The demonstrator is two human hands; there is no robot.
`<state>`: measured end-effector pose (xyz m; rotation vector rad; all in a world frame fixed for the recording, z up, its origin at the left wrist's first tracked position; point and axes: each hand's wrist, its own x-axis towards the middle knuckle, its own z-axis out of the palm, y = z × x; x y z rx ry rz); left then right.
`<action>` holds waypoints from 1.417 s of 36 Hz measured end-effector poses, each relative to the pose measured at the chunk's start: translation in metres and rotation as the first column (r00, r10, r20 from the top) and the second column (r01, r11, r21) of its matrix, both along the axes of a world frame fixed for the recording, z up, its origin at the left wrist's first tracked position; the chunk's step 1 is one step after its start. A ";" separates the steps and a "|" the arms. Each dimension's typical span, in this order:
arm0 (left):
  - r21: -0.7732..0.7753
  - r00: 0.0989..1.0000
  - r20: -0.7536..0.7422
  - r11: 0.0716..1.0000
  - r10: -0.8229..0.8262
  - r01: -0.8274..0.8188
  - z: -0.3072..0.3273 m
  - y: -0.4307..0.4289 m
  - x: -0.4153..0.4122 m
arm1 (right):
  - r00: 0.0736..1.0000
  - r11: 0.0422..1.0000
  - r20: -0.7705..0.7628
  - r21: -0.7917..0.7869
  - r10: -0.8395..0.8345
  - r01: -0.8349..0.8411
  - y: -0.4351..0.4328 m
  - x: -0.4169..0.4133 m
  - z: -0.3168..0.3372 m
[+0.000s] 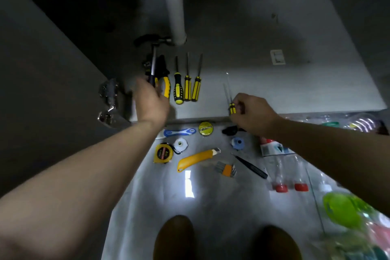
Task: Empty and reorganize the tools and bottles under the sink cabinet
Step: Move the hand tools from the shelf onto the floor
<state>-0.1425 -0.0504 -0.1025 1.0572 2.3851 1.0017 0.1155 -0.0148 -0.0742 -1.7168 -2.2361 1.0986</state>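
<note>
At the far left my left hand [150, 99] reaches onto the cabinet floor [285, 84] by the hammer [154, 57] and the pliers [165, 82]. Its fingers lie over their handles, but blur hides whether they grip anything, so I cannot tell.

Just right of the pliers, three screwdrivers [187, 88] lie side by side, handles toward me and shafts pointing to the back of the cabinet.

Further right, across a bare strip of cabinet floor, my right hand [253, 116] pinches a small screwdriver [232, 108] by its yellow-and-black handle. There may be two; I cannot be sure. Its shaft points away from me, nearly parallel to the row. I judge the next move is to lay it at the row's right end. The right hand is the nearer one, the move is to the left, and the long axis needs hardly any turn.

The cabinet floor is flat and grey, with the drain pipe [173, 4] coming down behind the hammer. On the glossy tiled floor [190, 207] in front lie small tools, with bottles [289, 173] to the right.
</note>
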 end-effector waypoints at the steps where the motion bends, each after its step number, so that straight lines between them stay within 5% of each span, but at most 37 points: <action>1: 0.075 0.999 0.017 0.996 -0.051 0.049 -0.002 -0.014 0.010 | 1.000 1.000 0.001 -0.023 0.012 -0.012 -0.008 0.009 0.001; 5: 0.178 0.949 -0.063 0.932 -0.309 0.315 -0.019 -0.077 0.040 | 1.000 0.992 0.017 -0.121 0.023 -0.021 -0.048 0.048 -0.009; 9: -0.010 0.788 -0.174 0.801 -0.590 0.598 -0.043 -0.132 0.049 | 0.999 0.951 0.053 -0.308 0.013 0.004 -0.088 0.081 -0.033; 13: -0.165 0.714 -0.081 0.716 -0.695 0.678 -0.066 -0.171 0.045 | 0.991 0.900 0.131 -0.434 0.024 0.036 -0.115 0.093 -0.059; 21: -0.319 0.735 0.110 0.676 -0.669 0.664 -0.091 -0.204 0.033 | 0.933 0.891 0.296 -0.451 0.206 -0.054 -0.136 0.088 -0.083; 30: -0.290 0.696 0.188 0.638 -0.693 0.713 -0.092 -0.202 0.048 | 0.911 0.910 0.345 -0.408 0.225 -0.071 -0.136 0.092 -0.095; 51: -0.291 0.732 0.096 0.684 -0.674 0.669 -0.090 -0.152 0.074 | 0.913 0.962 0.358 -0.251 0.193 -0.105 -0.143 0.090 -0.113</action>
